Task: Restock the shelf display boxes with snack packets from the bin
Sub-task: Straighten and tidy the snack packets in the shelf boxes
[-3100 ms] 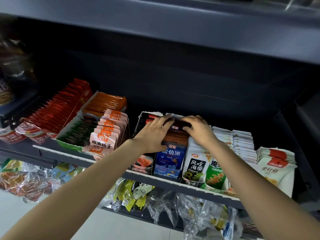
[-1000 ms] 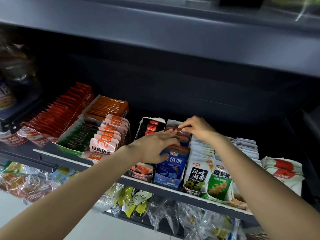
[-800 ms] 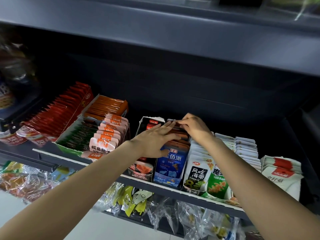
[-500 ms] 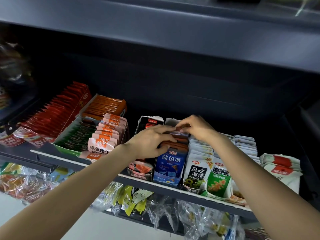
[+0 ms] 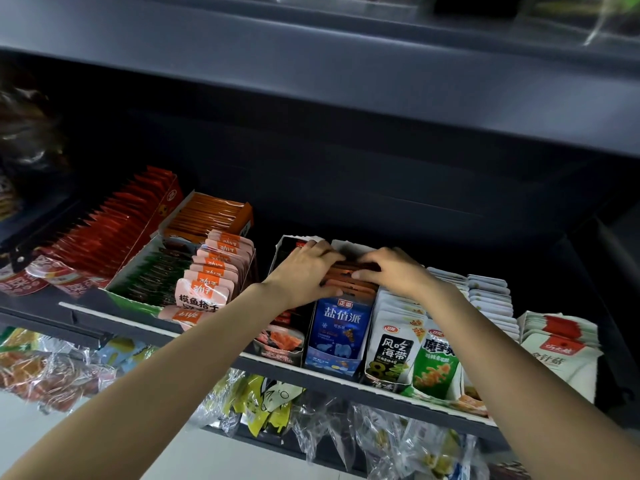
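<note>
As both grip blue packets [image 5: 341, 318]; left hand [image 5: 304, 275]; right hand [image 5: 391, 271]

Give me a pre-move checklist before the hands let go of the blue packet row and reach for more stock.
1. Left hand on the blue packets: ok, fingers curled over the row's top edges.
2. Right hand on the same row: ok, fingertips press the tops from the right.
3. Row seated in its display box: ok, front packet stands upright behind the shelf lip.
4. Room left at the back of the box: cannot tell, hands cover it.
5. Neighbouring seaweed packets undisturbed: ok, upright beside the row.
6. Supply bin within reach: cannot tell, not in view.
</note>
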A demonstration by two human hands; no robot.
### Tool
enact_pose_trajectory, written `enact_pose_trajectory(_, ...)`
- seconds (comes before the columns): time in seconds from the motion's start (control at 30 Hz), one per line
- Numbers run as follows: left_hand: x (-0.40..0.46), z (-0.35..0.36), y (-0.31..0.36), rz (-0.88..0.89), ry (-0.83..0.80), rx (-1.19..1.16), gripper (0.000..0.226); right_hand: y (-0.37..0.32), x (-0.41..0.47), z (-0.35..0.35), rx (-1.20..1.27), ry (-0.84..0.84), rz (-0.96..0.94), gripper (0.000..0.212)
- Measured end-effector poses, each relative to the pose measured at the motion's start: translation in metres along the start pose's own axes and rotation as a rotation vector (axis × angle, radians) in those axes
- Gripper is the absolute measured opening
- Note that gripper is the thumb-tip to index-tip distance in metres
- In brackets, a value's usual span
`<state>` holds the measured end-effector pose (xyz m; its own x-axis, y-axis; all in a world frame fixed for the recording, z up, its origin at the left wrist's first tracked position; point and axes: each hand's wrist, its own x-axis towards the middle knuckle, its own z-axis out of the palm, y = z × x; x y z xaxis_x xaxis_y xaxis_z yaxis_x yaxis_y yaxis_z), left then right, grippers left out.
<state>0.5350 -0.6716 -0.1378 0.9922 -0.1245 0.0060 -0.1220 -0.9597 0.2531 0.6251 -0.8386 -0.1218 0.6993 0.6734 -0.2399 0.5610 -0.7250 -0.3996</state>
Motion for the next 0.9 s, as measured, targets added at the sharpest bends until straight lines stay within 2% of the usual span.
enact_pose_trajectory(0.13, -0.002, -0.003, 0.001, -0.056, 0.004, -0.115, 0.053, -0.001, -0.005, 0.000, -0.103, 0.049, -0.004, 0.028)
enact_pose_trajectory(0.3, -0.012, -0.008, 0.000, -0.020, 0.015, -0.150, 0.039, -0.008, -0.023, 0.009, -0.291, 0.211, -0.090, 0.026)
enact_pose_trajectory(0.47, -0.025, -0.014, 0.008, 0.034, -0.044, -0.187, 0.027, -0.013, -0.038, 0.010, -0.178, 0.131, -0.116, 0.021)
enact_pose_trajectory(0.57, -0.036, -0.016, 0.010, 0.070, -0.096, -0.177, 0.034, -0.011, -0.048, 0.010, -0.035, 0.043, -0.093, 0.024)
enact_pose_trajectory(0.63, -0.042, -0.014, 0.012, 0.072, -0.102, -0.114, 0.046, -0.007, -0.052, 0.014, -0.015, 0.044, -0.073, 0.024)
enact_pose_trajectory(0.8, -0.045, -0.007, 0.014, 0.055, -0.133, -0.017, 0.061, -0.008, -0.055, 0.022, -0.077, 0.092, -0.069, 0.033)
enact_pose_trajectory(0.9, -0.049, -0.008, 0.015, 0.037, -0.046, -0.073, 0.060, -0.008, -0.051, 0.026, -0.178, 0.122, -0.070, 0.040)
